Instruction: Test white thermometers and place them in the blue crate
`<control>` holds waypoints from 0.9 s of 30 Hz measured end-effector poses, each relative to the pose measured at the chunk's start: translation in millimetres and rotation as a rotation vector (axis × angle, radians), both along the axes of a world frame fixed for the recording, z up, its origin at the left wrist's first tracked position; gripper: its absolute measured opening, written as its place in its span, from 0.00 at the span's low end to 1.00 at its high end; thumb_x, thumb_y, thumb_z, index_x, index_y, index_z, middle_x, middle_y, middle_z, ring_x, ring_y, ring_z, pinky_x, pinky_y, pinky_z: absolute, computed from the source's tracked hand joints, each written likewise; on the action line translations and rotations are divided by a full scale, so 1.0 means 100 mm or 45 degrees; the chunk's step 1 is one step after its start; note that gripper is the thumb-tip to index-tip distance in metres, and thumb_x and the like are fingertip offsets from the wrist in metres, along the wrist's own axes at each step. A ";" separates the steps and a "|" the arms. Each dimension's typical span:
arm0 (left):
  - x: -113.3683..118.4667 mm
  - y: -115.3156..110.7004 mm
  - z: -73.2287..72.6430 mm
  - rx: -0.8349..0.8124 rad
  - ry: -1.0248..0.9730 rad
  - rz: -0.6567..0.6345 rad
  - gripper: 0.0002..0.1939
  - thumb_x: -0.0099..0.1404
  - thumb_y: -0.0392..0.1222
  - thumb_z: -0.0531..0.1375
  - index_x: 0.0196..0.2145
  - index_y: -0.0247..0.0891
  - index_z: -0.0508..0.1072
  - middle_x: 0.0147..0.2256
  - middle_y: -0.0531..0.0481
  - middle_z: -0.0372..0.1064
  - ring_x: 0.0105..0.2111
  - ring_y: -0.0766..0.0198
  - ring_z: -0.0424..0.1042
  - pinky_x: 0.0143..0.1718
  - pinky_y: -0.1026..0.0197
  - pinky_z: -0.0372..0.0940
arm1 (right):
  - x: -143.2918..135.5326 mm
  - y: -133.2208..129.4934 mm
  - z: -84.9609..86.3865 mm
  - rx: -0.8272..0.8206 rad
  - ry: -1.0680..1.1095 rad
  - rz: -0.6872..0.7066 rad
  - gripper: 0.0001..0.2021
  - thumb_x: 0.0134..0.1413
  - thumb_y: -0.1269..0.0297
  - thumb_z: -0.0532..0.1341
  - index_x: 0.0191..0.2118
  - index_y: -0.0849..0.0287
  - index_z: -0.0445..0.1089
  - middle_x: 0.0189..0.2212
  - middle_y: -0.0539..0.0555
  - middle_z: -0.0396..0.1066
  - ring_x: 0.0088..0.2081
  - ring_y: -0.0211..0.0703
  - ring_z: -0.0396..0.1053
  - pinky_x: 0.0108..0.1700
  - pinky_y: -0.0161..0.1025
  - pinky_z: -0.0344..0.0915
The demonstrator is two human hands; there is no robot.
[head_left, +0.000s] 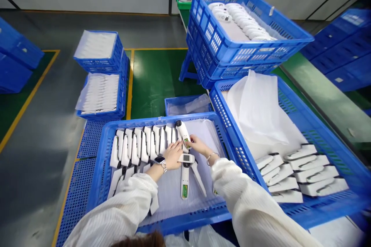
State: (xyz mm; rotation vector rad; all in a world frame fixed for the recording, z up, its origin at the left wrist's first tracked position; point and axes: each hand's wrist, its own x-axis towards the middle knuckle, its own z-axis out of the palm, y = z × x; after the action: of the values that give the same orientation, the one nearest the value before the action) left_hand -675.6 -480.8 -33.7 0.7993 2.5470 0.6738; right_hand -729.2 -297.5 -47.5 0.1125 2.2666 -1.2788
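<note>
My right hand [199, 145] pinches the lower end of a white handheld infrared thermometer [181, 128] whose battery bay shows green inside. Beside it, my left hand [173, 156] lies with fingers stretched toward that thermometer and the row next to it; its fingertips are close to the thermometer's lower end. Just below the hands is a thermometer with a small grey display [187, 158]. Under that, another thermometer [184, 185] has its battery bay exposed, and one more [198, 177] lies slanted. Several thermometers [135, 146] stand in a tight row to the left. My left forearm partly hides a second row.
The blue crate [162, 228] under my hands is lined with white sheets. A right-hand crate [321, 216] holds more thermometers and a white sheet [255, 104]. Stacked crates [220, 52] rise behind it. Smaller stacked crates [101, 117] stand at left, and a small bin [174, 100] ahead.
</note>
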 end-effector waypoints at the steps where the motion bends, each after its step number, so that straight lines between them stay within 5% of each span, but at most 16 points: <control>1: 0.01 0.00 0.00 -0.004 0.001 -0.001 0.21 0.50 0.38 0.61 0.43 0.32 0.68 0.63 0.37 0.43 0.63 0.49 0.40 0.61 0.46 0.39 | 0.06 -0.02 0.00 0.026 0.039 -0.032 0.10 0.57 0.61 0.58 0.39 0.64 0.67 0.34 0.51 0.69 0.34 0.37 0.68 0.37 0.40 0.68; 7: 0.02 0.01 0.02 -0.016 0.000 -0.003 0.20 0.47 0.37 0.61 0.41 0.33 0.69 0.64 0.37 0.42 0.63 0.49 0.42 0.61 0.47 0.40 | 0.29 -0.14 -0.03 0.214 0.194 -0.250 0.15 0.59 0.58 0.55 0.47 0.62 0.64 0.38 0.54 0.69 0.37 0.40 0.69 0.41 0.44 0.67; 11: 0.08 -0.11 0.04 -0.004 0.011 0.027 0.19 0.46 0.37 0.61 0.39 0.35 0.69 0.63 0.38 0.44 0.63 0.52 0.43 0.62 0.51 0.42 | 0.24 -0.24 -0.06 0.242 0.187 -0.191 0.18 0.58 0.58 0.56 0.52 0.60 0.61 0.42 0.55 0.68 0.41 0.43 0.68 0.46 0.48 0.65; 18: 0.27 -0.53 0.05 -0.076 0.046 0.335 0.16 0.49 0.34 0.59 0.39 0.33 0.68 0.63 0.32 0.40 0.63 0.44 0.37 0.60 0.43 0.44 | 0.22 -0.37 -0.08 0.213 0.147 -0.140 0.31 0.56 0.59 0.55 0.62 0.63 0.44 0.49 0.66 0.65 0.48 0.53 0.67 0.50 0.48 0.59; 22: 0.33 -0.55 0.06 -0.042 0.020 0.282 0.16 0.46 0.34 0.60 0.36 0.35 0.69 0.63 0.41 0.45 0.64 0.43 0.32 0.60 0.43 0.44 | 0.24 -0.35 -0.08 0.122 0.135 -0.129 0.31 0.56 0.55 0.53 0.62 0.59 0.45 0.49 0.61 0.67 0.49 0.52 0.67 0.50 0.45 0.60; 27: 0.38 -0.50 0.06 -0.015 -0.006 0.267 0.16 0.47 0.34 0.59 0.37 0.34 0.68 0.63 0.35 0.44 0.64 0.46 0.37 0.60 0.47 0.48 | 0.28 -0.37 -0.10 0.054 0.125 -0.098 0.34 0.55 0.52 0.54 0.64 0.57 0.43 0.51 0.59 0.67 0.51 0.50 0.66 0.50 0.43 0.61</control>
State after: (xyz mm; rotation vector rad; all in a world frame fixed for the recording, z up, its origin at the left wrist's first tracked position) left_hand -638.1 -531.0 -28.0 0.5298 2.6519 0.7222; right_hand -700.8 -334.3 -57.8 0.1572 2.3948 -1.3015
